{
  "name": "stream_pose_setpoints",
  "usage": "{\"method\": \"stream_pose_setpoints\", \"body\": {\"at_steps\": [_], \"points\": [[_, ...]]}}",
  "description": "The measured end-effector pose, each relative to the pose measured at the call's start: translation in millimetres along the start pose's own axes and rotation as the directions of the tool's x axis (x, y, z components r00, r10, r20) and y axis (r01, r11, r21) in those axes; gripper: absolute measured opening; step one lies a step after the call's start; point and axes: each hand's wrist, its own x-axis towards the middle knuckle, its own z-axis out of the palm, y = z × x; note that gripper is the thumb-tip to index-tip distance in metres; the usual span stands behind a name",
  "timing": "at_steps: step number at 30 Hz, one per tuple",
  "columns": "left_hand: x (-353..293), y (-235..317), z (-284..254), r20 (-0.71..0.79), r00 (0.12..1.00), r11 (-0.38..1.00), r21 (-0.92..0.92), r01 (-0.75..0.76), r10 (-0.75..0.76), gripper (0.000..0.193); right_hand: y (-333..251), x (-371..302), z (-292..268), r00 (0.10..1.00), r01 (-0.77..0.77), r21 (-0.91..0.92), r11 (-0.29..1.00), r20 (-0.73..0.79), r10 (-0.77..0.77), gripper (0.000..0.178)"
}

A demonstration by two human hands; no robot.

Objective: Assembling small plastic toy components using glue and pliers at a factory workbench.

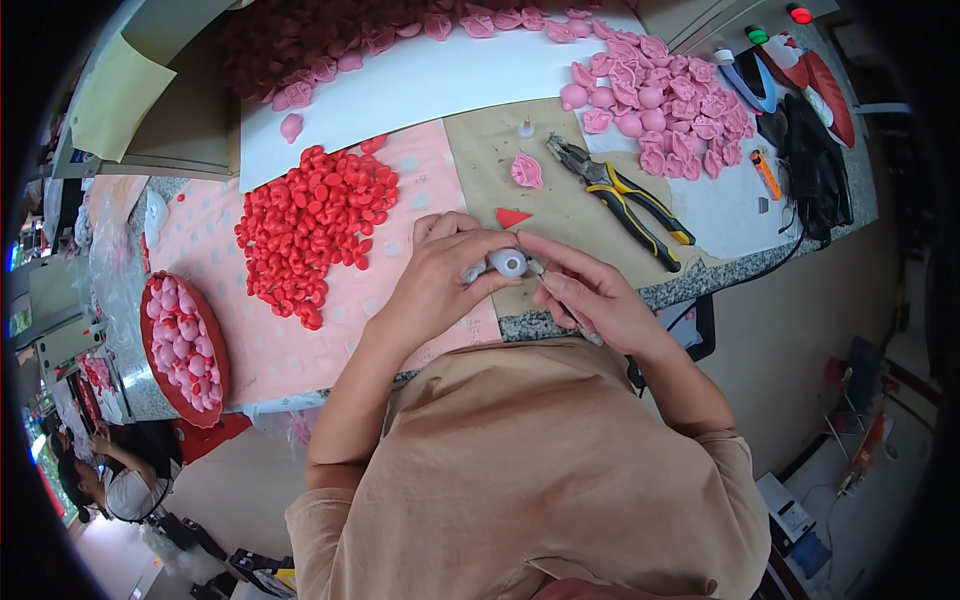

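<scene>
plainly, at the far left of the scene, a red dish (218, 345) of pink balls sits on the surface (140, 400), and right of it spreads a heap of small red pieces (320, 225). nearer the middle, the left hand (440, 270) is nearly closed, thumb and fingertips pinching a small whitish round piece (509, 263) with an opening in its face. that piece sits between both hands, over the near edge; a firm, even pinch that leaves the opening uncovered would likely serve best. just right of it, the right hand (590, 295) is closed around a slim tool (572, 315); whether its tip touches the piece i cannot tell. short, light strokes angled away from the left fingertips seem wise. beyond the hands lie a red triangular scrap (512, 217) and a pink petalled piece (526, 170), then yellow-and-black pliers (630, 205) to the right, well out of the way.
</scene>
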Motion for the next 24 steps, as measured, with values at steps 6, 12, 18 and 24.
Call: {"method": "stream_pose_setpoints", "body": {"at_steps": [6, 12, 18, 24], "points": [[-7.2, 5.0, 6.0, -0.084, 0.996, 0.999, 0.033, 0.02, -0.017, 0.034, 6.0, -4.2, 5.6, 1.0, -0.001, -0.035, 0.999, -0.024, 0.0, 0.043], [-15.1, 15.1, 15.6, -0.16, 0.986, 0.994, 0.093, 0.06, -0.045, 0.042, 18.9, -6.1, 9.0, 0.997, 0.046, 0.039, 0.998, -0.067, -0.043, 0.044], [-16.8, 25.5, 23.5, -0.222, 0.975, 0.981, 0.181, 0.062, -0.021, 0.052, 25.7, -7.0, 10.3, 0.997, 0.052, 0.059, 0.997, -0.065, -0.049, 0.046], [-13.2, 22.0, 25.9, -0.211, 0.977, 0.983, 0.173, 0.064, -0.026, 0.053, 27.0, -9.5, 5.4, 0.925, 0.326, -0.366, 0.872, -0.069, -0.375, 0.043]]}}
